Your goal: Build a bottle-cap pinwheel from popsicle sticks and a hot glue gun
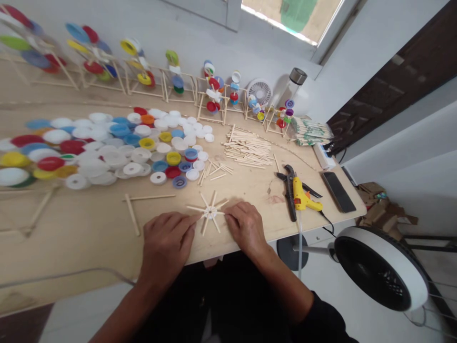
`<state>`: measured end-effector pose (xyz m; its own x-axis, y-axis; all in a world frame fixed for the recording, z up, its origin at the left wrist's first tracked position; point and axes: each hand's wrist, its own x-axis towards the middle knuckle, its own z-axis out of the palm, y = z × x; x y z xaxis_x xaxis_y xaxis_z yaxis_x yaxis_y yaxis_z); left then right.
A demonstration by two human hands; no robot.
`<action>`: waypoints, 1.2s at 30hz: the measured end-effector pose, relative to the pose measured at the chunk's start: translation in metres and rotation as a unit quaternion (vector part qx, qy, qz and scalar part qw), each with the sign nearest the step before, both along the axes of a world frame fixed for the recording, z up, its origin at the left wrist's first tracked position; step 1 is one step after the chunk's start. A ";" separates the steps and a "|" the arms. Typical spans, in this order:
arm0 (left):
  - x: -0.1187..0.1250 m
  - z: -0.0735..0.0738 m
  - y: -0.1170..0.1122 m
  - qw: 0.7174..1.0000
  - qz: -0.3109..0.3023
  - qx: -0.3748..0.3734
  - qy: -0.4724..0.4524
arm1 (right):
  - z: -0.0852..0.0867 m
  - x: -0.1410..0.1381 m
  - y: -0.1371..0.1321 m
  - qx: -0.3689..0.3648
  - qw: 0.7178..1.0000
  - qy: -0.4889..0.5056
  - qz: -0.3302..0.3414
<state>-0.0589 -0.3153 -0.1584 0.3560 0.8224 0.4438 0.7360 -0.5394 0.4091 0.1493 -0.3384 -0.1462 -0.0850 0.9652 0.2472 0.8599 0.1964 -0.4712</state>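
Between my hands, near the table's front edge, lies a stick wheel [210, 212]: a small white hub with several thin wooden sticks spread out like spokes. The fingers of my left hand [167, 242] are pinched on the spoke pointing left. On the opposite side, my right hand [247, 227] pinches a spoke with thumb and forefinger. Short cut sticks [216, 171] lie loose just beyond the wheel. Left of my left hand, two longer sticks [133, 214] form a corner on the tabletop.
Bottle caps [114, 155] in many colours cover the left and middle. A stick pile [248, 148], a cutter [290, 193], a yellow glue gun [303, 196] and a phone [338, 191] lie rightward. Cap wheels on stick frames [214, 97] line the wall. A fan [380, 269] stands right.
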 end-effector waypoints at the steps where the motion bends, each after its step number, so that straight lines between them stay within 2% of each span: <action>1: 0.000 0.000 0.000 1.000 0.000 0.001 0.000 | 0.000 0.000 0.000 0.002 1.000 0.002 0.003; 15: 0.002 0.001 0.001 0.999 -0.004 0.035 0.017 | 0.003 0.002 0.001 0.010 0.999 -0.029 0.023; 22: 0.001 0.000 0.001 0.999 -0.007 0.028 0.016 | -0.001 0.004 0.002 0.041 0.998 -0.030 0.040; 28: 0.005 0.006 -0.002 0.998 -0.002 0.056 0.015 | -0.001 0.005 0.002 0.042 0.998 -0.032 0.043; 32: 0.012 0.011 -0.004 0.993 -0.032 0.101 0.058 | 0.001 0.005 0.002 0.038 0.998 -0.038 0.045; 36: 0.016 0.011 -0.005 0.988 -0.032 0.124 0.091 | 0.001 0.005 0.002 0.035 0.998 -0.040 0.045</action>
<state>-0.0425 -0.3202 -0.1472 0.4962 0.6692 0.5532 0.7461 -0.6545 0.1225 0.1542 -0.3360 -0.1450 -0.1929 0.9335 0.3023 0.8712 0.3047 -0.3849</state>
